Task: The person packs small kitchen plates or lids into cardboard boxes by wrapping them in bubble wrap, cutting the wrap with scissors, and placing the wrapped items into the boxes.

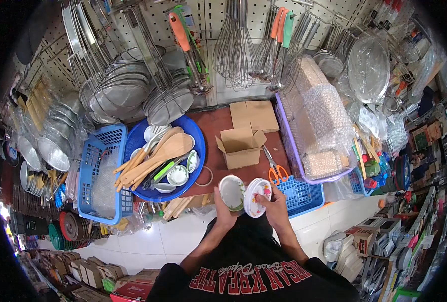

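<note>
Head view looked down on a red-brown table (216,126). Saw a big purple basket (286,136) on its right end, with bubble wrap (329,116) heaped inside. Saw a round blue tub (197,143) toward the left end, and a tall blue basket (86,166) just left of it. Saw a smaller blue basket (309,204) at the near right corner. Spotted flat cardboard (256,115) by the far edge, and an open brown box (239,151) in front of it. Found wooden spoons (155,163) piled in the tub, above little leafy cups (177,175).

Kept the two hands close but apart, at the near edge. Had the left hand (225,216) wrapped around a white bowl (232,194) with green leaves, mouth up. Had the right hand (278,207) pinched on a flowery white dish (252,204), thumb on top. Could not tell if bowl and dish touched. Noticed orange-handled scissors (273,165) right of the box, and a thin ring (212,177) beside the tub.
</note>
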`<state>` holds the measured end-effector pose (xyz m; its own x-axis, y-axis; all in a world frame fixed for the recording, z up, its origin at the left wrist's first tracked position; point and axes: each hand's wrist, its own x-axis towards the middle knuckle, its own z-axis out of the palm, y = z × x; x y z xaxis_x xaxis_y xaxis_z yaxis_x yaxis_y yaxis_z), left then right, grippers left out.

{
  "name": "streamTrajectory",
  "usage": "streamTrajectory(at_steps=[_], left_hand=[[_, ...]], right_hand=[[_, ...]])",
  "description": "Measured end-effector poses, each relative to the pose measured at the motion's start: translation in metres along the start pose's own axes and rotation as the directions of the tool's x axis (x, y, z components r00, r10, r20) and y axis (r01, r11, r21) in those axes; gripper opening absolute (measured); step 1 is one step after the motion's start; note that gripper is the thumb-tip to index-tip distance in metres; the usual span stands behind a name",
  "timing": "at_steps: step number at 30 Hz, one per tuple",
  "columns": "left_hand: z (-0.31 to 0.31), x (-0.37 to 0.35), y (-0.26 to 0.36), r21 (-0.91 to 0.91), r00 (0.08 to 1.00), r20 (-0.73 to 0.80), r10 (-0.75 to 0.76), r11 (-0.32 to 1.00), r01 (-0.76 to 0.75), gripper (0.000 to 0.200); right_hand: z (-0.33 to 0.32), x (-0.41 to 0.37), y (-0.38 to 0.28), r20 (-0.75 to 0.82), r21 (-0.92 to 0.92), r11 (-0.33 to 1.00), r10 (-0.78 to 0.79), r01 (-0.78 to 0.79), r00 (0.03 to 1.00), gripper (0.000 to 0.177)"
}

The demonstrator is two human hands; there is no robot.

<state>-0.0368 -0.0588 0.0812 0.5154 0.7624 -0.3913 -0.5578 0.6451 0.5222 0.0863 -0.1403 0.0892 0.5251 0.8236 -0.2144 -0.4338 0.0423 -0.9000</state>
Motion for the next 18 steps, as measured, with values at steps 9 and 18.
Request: streamTrajectory(at_steps=[9, 18], left_hand=[[-0.005, 0.014, 0.045, -0.262, 0.964, 0.176, -0.199, 0.935, 0.241, 0.067], [-0.003, -0.006, 0.000, 0.279, 0.978, 0.164, -0.130, 0.957, 0.080, 0.056]], right_hand=[[-0.019, -0.001, -0.018, -0.047, 0.130, 0.991, 0.016, -0.010, 0.999, 0.034], [-0.007, 0.002, -0.023, 0.013, -0.160, 0.983, -0.094, 0.095, 0.995, 0.039]])
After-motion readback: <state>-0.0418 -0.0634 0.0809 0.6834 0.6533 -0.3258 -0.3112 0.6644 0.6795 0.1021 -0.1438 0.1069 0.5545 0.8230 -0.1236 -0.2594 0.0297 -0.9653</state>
